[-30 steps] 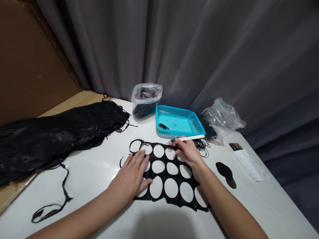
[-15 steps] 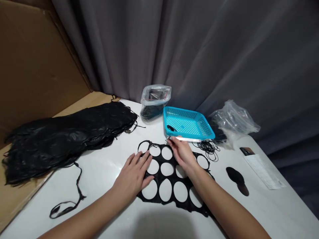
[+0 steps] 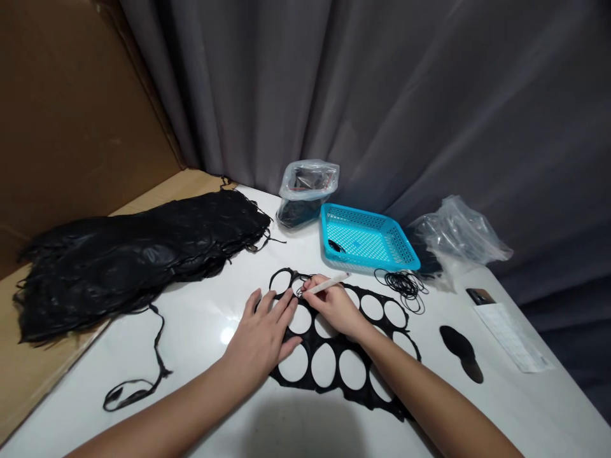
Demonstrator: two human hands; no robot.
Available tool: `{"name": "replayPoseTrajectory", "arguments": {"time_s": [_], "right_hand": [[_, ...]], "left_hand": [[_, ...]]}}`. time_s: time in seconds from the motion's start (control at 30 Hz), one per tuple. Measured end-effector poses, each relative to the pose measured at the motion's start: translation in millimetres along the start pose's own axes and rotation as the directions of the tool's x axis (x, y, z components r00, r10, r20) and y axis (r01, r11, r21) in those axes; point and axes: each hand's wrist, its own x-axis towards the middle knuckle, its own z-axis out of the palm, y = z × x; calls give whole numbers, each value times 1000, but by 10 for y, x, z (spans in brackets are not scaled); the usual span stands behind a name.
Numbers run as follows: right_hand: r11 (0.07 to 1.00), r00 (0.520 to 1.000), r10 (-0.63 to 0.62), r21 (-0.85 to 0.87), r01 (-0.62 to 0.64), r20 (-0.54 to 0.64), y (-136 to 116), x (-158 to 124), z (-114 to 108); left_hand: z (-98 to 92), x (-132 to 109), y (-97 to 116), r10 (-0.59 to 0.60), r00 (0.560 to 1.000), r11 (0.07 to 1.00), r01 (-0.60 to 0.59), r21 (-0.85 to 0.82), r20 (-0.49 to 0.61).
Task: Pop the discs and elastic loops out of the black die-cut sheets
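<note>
A black sheet (image 3: 338, 346) punched with oval holes lies flat on the white table (image 3: 200, 331). My left hand (image 3: 265, 334) rests flat on the sheet's left part, fingers spread. My right hand (image 3: 334, 305) grips a thin white tool (image 3: 327, 284) like a pen, its tip at the sheet's upper left corner near a loose ring.
A turquoise basket (image 3: 367, 242) stands behind the sheet. A tangle of thin black rings (image 3: 403, 284) lies to its right, beside a clear plastic bag (image 3: 453, 232). Another bag (image 3: 305, 191) stands at the back. A stack of black sheets (image 3: 138, 254) fills the left; black ovals (image 3: 461, 346) lie right.
My right hand slid leftward over the sheet and turned the white tool so that its tip points at the upper left corner. The left hand stayed flat on the sheet.
</note>
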Motion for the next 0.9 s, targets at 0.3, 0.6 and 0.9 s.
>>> {"name": "replayPoseTrajectory", "arguments": {"time_s": [0.3,0.6,0.9], "right_hand": [[981,991,-131,-148,128,-8,42,-16,36],[639,895,-434,-665,386,103,-28,-74,-115],[863,779,-214,-488,-133,-590,-186,-153,-1189]], "left_hand": [[-8,4,8,2,1000,1000,-2,-10,-25],[212,-44,-71,101,988,992,-109,-64,-114],[131,-7,-156,87,995,974,-97,-205,-53]]}}
